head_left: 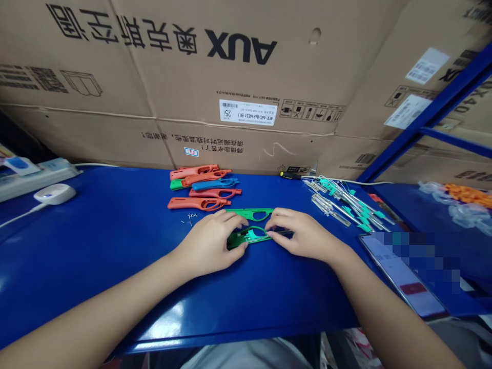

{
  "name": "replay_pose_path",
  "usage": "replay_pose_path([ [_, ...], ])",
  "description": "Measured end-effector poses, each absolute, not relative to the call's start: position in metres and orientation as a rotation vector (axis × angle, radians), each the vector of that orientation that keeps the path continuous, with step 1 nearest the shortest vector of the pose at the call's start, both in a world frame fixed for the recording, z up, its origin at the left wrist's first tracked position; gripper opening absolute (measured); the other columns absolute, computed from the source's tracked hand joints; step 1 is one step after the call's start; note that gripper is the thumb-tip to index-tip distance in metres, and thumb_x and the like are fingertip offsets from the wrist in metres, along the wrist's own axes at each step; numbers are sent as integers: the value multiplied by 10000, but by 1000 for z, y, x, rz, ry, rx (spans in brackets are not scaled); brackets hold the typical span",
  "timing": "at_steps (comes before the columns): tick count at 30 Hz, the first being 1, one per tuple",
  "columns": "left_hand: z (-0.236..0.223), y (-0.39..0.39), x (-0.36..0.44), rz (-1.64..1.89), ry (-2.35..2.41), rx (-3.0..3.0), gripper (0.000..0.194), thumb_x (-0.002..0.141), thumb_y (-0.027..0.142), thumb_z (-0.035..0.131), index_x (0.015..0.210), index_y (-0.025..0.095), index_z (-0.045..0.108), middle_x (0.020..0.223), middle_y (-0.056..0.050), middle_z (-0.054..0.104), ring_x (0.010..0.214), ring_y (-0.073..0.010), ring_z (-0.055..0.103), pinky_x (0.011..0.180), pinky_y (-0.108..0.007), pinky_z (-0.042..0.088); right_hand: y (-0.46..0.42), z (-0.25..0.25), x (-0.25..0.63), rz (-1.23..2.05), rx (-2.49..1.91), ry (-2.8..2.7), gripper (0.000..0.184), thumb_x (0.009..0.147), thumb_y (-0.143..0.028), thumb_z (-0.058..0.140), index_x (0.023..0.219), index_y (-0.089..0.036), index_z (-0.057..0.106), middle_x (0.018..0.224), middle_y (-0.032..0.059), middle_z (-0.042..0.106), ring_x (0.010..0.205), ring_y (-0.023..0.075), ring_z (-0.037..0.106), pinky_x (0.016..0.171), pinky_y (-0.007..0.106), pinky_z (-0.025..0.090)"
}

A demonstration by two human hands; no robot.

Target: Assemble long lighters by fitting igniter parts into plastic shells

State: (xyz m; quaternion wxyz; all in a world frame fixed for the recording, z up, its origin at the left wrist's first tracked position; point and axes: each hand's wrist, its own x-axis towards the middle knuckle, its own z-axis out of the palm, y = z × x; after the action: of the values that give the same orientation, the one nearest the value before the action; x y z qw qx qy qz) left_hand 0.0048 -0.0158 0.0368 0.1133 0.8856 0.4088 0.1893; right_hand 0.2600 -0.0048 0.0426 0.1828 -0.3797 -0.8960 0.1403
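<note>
A green lighter shell lies on the blue desk, near its middle, between two hands. The left hand has its grip closed on the shell's left end, thumb on the near side. The right hand pinches at its right end, where a thin metal rod shows. Just beyond lies a second green shell. Farther left are stacked red, orange and blue shells, with small screws nearer. To the right lie metal rods with green parts and, nearer, a phone. Cardboard stands along the far side.
</note>
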Motion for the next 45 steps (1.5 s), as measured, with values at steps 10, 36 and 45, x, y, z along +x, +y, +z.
replay_pose_path([
  [10, 46, -9, -5, 264, 1189, 2641, 260, 902, 273, 605, 1144, 216, 682, 1121, -64, 699, 974, -259, 678, 822, -383, 550, -1, 43, 262, 404, -1155, -2487, 115, 952, -276, 576, 993, -236, 676, 1018, 22, 657, 850, 146, 622, 742, 253, 458],
  [36, 16, -9, 7, 611, 1115, 2494, 375, 886, 271, 678, 1253, 207, 632, 1174, -98, 693, 1110, -282, 635, 953, -443, 533, 18, 36, 274, 209, -1334, -2264, 95, 941, -272, 580, 964, -192, 626, 924, 53, 679, 881, 203, 591, 799, 322, 446],
  [45, 16, -16, 11, 847, 1095, 2390, 537, 888, 357, 701, 1378, 225, 525, 1290, -115, 648, 1168, -275, 608, 1007, -453, 504, -8, 35, 238, 283, -962, -2490, 90, 957, -251, 588, 1028, -214, 629, 1015, 56, 693, 962, 204, 575, 859, 358, 386],
])
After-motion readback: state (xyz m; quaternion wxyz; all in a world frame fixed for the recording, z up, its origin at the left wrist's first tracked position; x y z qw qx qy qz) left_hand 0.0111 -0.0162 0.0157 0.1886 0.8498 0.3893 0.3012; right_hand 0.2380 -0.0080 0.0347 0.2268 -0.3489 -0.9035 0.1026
